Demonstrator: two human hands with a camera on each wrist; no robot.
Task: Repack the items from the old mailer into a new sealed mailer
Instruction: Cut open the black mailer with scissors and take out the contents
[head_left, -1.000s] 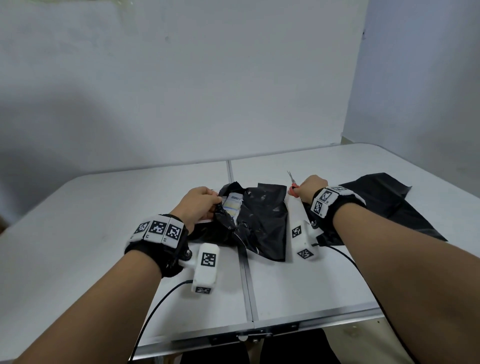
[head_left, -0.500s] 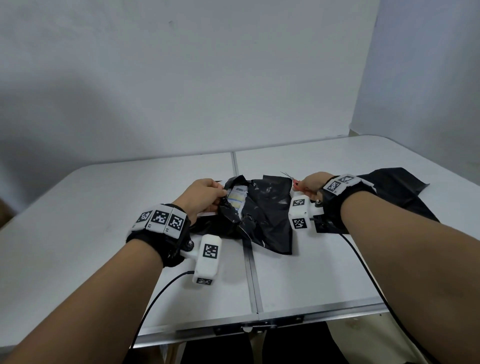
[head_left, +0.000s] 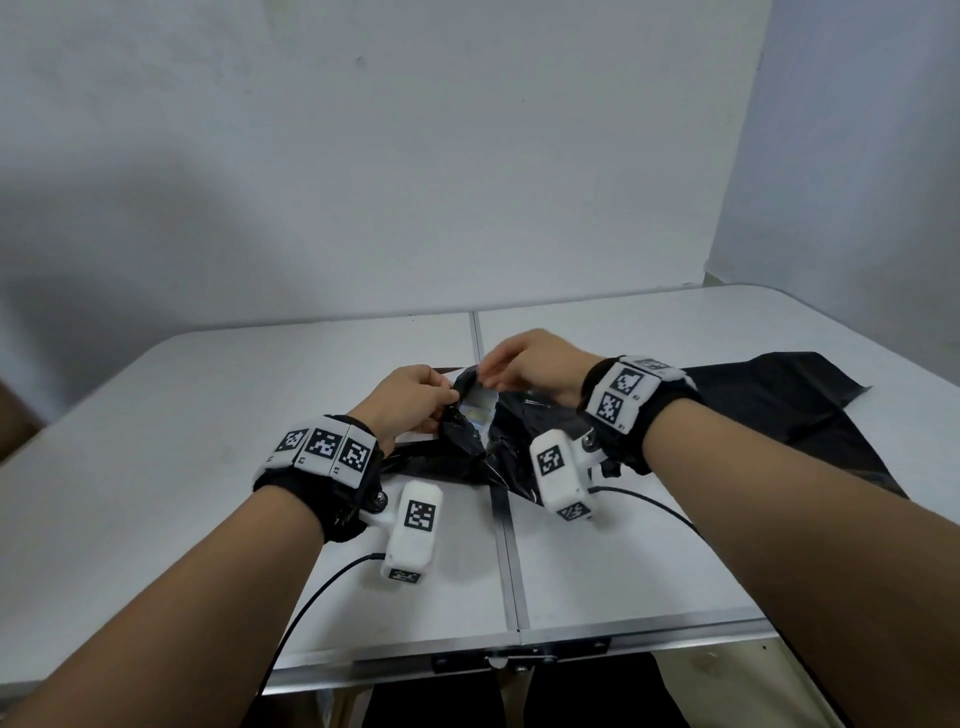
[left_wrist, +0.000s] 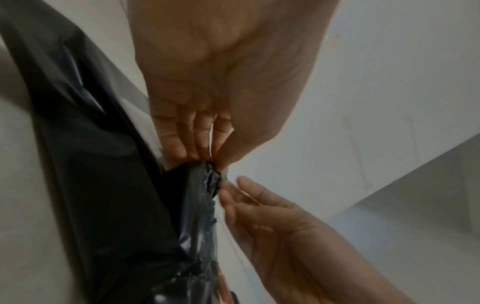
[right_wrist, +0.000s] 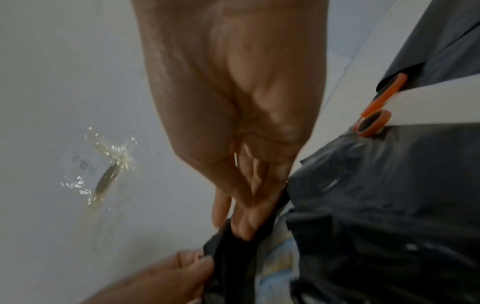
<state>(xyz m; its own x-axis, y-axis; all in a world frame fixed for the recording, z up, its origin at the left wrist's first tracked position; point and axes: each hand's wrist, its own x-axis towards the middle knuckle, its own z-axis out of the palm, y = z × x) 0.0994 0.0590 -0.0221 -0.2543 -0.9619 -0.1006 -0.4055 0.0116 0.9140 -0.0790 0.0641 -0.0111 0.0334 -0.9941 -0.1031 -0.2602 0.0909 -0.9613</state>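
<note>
The old black mailer (head_left: 470, 447) lies crumpled at the table's middle seam, its cut end raised. A pale printed item (head_left: 480, 410) shows inside the opening. My left hand (head_left: 449, 400) pinches the left lip of the opening (left_wrist: 218, 172). My right hand (head_left: 485, 376) has come over from the right, and its thumb and fingers pinch the opposite lip (right_wrist: 233, 232). The new mailer (head_left: 779, 405) lies flat and black behind my right wrist. Orange-handled scissors (right_wrist: 376, 119) lie on the table between the two mailers, hidden in the head view.
The white folding table (head_left: 208, 441) has a metal seam (head_left: 511, 566) running towards me. A white wall stands close behind it. Camera cables trail from both wrists across the near tabletop.
My right hand has let go of the scissors and moved left to the mailer's opening, where it now pinches the lip. The left hand has kept its hold.
</note>
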